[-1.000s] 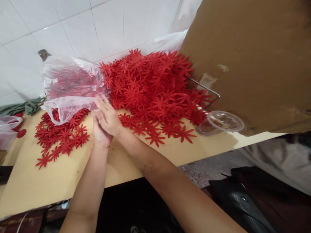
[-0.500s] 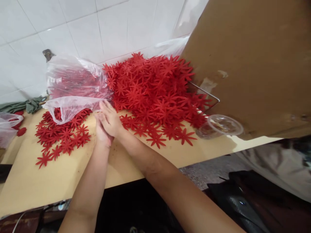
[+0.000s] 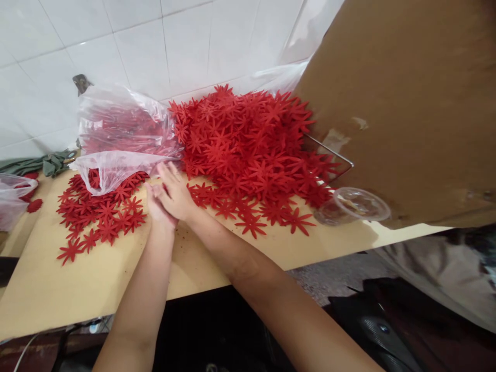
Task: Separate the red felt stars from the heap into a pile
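Both hands, left hand under right hand, press together mid-frame; whether they hold anything, I cannot tell. Just above, the clear plastic bag holds red star-shaped felt flowers. At right, a clear plastic cup lies tipped.

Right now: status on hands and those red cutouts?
Right hand laid over left hand, pressed together on the table; contents hidden. Big pile of red flower cutouts just beyond. Plastic bag beside fingertips; plastic cup at right.

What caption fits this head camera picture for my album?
Two hands, left hand and right hand, pressed together between red felt flowers on a table.
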The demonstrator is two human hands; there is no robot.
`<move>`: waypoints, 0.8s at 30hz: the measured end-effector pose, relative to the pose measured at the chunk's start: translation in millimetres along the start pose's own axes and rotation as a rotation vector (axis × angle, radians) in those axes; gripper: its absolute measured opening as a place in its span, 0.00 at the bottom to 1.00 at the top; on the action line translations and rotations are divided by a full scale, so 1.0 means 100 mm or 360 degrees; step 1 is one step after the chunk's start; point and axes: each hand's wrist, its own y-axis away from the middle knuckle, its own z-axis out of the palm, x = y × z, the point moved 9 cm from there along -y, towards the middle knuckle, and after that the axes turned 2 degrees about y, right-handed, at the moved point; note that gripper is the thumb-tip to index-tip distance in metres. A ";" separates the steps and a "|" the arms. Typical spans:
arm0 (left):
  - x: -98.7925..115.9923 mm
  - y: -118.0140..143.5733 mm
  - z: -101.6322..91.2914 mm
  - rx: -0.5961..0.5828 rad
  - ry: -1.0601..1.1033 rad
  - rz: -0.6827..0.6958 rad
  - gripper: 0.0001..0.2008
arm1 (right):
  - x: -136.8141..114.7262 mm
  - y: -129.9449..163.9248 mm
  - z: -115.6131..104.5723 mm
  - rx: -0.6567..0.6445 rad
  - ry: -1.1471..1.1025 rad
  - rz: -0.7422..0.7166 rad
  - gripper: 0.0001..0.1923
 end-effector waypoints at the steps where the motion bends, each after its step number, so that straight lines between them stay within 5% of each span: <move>1: -0.08 0.01 0.06 -0.0033 0.0041 -0.0071 0.29 | 0.17 -0.02 -0.07 0.0094 -0.0003 0.0131 0.34; 4: -0.28 0.04 0.19 -0.0097 0.0067 -0.0266 0.20 | 0.61 -0.03 -0.25 0.0377 -0.0047 0.0420 0.34; 7: -0.33 0.00 0.10 0.0003 0.0004 -0.0272 0.08 | 0.79 -0.03 -0.30 0.0516 -0.0251 0.0454 0.32; 15: -0.14 -0.09 -0.27 0.0334 -0.0349 -0.0107 0.10 | 1.00 -0.03 -0.34 0.0584 -0.0872 0.0687 0.27; 20: -0.04 -0.15 -0.38 0.0455 -0.0537 0.0031 0.14 | 0.78 0.06 -0.66 0.0424 -0.0611 0.0550 0.16; 24: -0.04 -0.24 -0.34 0.0308 -0.0500 0.0094 0.14 | 0.45 0.28 -1.37 0.0294 0.0213 0.0283 0.12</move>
